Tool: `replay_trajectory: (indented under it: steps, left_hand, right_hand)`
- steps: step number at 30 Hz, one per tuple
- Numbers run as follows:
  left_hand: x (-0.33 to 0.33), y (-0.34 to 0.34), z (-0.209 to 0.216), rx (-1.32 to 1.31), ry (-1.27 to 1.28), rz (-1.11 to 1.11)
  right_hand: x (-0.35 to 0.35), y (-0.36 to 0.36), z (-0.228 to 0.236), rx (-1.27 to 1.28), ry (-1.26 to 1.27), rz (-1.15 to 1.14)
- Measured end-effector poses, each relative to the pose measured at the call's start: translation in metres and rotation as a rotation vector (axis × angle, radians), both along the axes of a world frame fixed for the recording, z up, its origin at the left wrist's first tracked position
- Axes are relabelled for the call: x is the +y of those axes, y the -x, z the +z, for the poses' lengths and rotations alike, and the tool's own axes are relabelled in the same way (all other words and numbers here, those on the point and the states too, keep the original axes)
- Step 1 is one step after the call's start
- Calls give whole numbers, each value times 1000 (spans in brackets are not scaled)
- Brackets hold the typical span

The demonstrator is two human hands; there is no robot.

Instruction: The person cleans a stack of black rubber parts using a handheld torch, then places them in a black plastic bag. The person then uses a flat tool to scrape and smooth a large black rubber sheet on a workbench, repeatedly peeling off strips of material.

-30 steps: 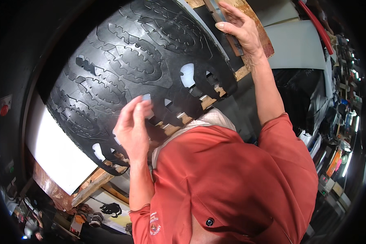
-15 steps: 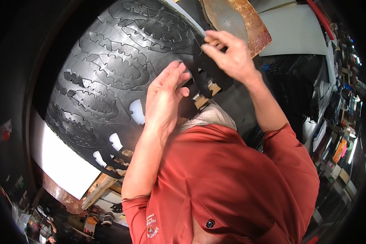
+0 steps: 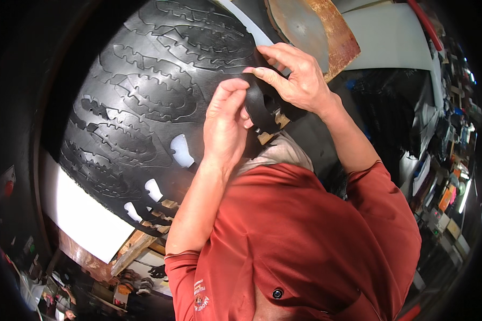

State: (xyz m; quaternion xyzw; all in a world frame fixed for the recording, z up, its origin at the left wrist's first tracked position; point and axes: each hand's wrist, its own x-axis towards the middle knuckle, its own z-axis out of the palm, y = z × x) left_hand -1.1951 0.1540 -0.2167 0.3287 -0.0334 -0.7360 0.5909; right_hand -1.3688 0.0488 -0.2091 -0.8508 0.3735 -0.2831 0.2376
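Observation:
A black leather sheet (image 3: 144, 91), pressed with several outlines with notched edges, spreads in front of me. Near its right edge a loose black strip (image 3: 261, 107) curls up. My left hand (image 3: 224, 120) is closed, pinching that strip between thumb and fingers. Just to the right, my right hand (image 3: 302, 80) has its fingers bent over the sheet's edge, with the thumb at the top of the raised strip. The white board (image 3: 251, 29) shows along the edge by my right fingers. White patches (image 3: 182, 151) show through gaps cut in the leather.
A white panel (image 3: 85, 214) sticks out at the lower left, above wooden slats (image 3: 134, 251). A worn brown board (image 3: 334, 32) and a grey sheet (image 3: 388, 37) lie at the upper right. Dark folded material (image 3: 385, 112) hangs on the right, before cluttered shelves.
My left hand has moved slightly right and now pinches the raised strip. My right hand has come left and down onto the sheet's edge, its thumb near the left fingers.

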Motion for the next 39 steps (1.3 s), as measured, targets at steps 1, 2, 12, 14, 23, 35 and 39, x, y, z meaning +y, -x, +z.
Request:
replay_trajectory:
  steps: [1,2,12,14,23,35,39]
  left_hand:
    - [1,-1,5,-106,-34,-35]
    - [3,-3,12,-224,-111,-75]
    - [129,-138,28,-1681,-150,361]
    - [167,-169,26,-1904,-498,406]
    - [225,-222,23,-1514,-656,542]
    - [226,-267,12,-748,-187,574]
    - [214,-269,5,-497,-106,596]
  right_hand:
    - [-2,-2,-2,7,65,5]
    - [-2,-2,-2,73,136,57]
    - [-4,-15,26,210,43,48]
    - [1,-27,35,322,122,20]
    - [78,-190,15,-206,-78,598]
    - [177,-313,-20,-134,166,614]
    - [174,-329,-26,-238,24,475]
